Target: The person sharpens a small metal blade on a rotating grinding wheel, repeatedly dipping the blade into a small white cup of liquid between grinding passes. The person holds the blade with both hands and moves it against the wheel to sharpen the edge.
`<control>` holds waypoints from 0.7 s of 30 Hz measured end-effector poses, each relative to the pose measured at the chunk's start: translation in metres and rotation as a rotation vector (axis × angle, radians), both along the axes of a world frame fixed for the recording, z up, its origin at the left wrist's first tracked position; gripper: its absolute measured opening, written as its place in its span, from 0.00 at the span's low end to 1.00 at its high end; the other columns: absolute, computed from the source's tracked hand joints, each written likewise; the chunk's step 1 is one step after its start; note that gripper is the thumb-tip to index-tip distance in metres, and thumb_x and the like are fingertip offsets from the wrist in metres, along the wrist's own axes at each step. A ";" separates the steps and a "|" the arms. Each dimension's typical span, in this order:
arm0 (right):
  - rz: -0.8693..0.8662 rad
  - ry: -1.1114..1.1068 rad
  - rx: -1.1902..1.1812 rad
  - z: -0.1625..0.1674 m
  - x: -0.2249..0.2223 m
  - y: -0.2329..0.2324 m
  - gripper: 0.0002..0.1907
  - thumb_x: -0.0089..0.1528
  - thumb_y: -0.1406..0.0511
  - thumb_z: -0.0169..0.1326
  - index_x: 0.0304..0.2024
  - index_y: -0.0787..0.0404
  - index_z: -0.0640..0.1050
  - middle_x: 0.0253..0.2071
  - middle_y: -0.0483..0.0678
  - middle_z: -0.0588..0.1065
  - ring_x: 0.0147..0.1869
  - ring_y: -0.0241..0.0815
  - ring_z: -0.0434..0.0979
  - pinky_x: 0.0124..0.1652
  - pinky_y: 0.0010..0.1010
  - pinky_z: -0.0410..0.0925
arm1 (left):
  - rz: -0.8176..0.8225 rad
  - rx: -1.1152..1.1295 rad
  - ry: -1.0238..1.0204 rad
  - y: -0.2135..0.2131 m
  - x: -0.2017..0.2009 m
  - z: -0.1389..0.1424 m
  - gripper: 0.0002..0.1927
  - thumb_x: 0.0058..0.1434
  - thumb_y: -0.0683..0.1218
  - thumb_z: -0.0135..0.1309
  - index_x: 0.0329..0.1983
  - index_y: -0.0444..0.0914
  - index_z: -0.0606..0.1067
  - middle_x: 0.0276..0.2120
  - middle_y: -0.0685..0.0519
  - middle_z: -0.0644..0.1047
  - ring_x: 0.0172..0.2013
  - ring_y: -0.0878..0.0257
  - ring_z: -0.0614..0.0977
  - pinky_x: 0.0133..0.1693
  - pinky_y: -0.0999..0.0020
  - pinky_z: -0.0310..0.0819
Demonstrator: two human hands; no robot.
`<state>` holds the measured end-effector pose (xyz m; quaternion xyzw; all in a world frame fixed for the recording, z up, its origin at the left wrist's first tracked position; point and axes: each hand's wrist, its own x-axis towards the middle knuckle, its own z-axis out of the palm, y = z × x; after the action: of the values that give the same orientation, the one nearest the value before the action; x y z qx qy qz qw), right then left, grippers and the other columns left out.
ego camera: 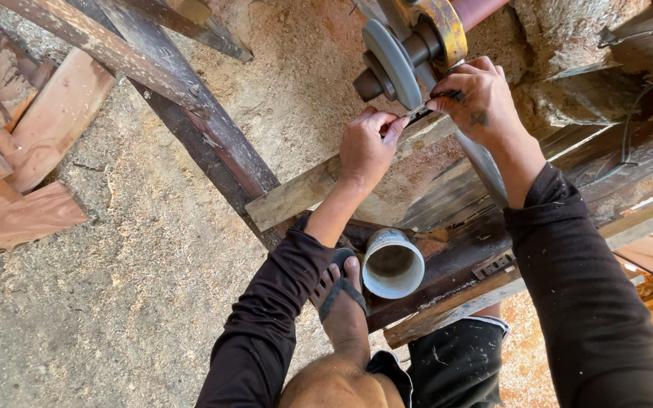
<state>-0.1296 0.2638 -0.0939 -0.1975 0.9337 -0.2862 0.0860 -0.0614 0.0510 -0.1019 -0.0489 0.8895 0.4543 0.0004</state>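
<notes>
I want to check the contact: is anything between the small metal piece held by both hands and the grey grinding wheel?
Nothing visible. The left hand and right hand hold the metal piece beside the grinding wheel.

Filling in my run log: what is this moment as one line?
left hand: grips blade | right hand: grips blade | blade: at grinding wheel | foot: by white cup

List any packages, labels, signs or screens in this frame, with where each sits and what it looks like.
No labels, signs or screens show.
Nearest to a package: a white round container, open-topped with a dark inside, on the dark beam beside the sandalled foot.
Both hands, left hand and right hand, hold a thin dark metal piece by the grey grinding wheel.
</notes>
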 end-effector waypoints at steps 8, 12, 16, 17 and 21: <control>0.054 0.087 0.059 0.000 -0.006 0.013 0.12 0.62 0.57 0.69 0.42 0.56 0.85 0.43 0.44 0.79 0.55 0.50 0.71 0.56 0.43 0.62 | 0.023 0.038 -0.069 -0.021 0.009 0.011 0.11 0.61 0.49 0.65 0.39 0.37 0.83 0.28 0.52 0.81 0.24 0.64 0.80 0.28 0.66 0.74; 0.053 0.133 0.081 0.000 -0.006 0.017 0.09 0.64 0.59 0.68 0.39 0.56 0.85 0.42 0.44 0.79 0.57 0.49 0.71 0.58 0.42 0.61 | 0.047 0.037 -0.042 -0.027 0.015 0.016 0.11 0.60 0.49 0.65 0.38 0.37 0.83 0.28 0.52 0.81 0.26 0.65 0.81 0.30 0.67 0.75; 0.051 0.143 0.106 0.000 -0.007 0.020 0.09 0.64 0.58 0.68 0.39 0.55 0.85 0.43 0.43 0.79 0.58 0.49 0.72 0.58 0.42 0.62 | 0.043 0.035 -0.054 -0.025 0.014 0.016 0.11 0.61 0.49 0.65 0.38 0.37 0.84 0.27 0.52 0.81 0.26 0.64 0.80 0.29 0.67 0.75; 0.052 0.150 0.111 0.000 -0.007 0.021 0.09 0.64 0.58 0.68 0.39 0.55 0.85 0.43 0.43 0.79 0.59 0.48 0.72 0.58 0.42 0.62 | 0.039 0.033 -0.081 -0.025 0.013 0.016 0.11 0.61 0.50 0.64 0.38 0.38 0.84 0.28 0.53 0.81 0.26 0.65 0.81 0.29 0.67 0.75; 0.041 0.171 0.127 -0.001 -0.008 0.023 0.10 0.63 0.57 0.69 0.40 0.55 0.85 0.44 0.43 0.79 0.60 0.48 0.71 0.60 0.42 0.62 | 0.029 0.035 -0.086 -0.024 0.013 0.015 0.11 0.61 0.50 0.64 0.38 0.38 0.83 0.28 0.53 0.81 0.26 0.65 0.81 0.29 0.68 0.76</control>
<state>-0.1373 0.2870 -0.0953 -0.2346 0.9496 -0.2066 0.0242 -0.0481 0.0267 -0.0865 -0.0811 0.8798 0.4672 0.0329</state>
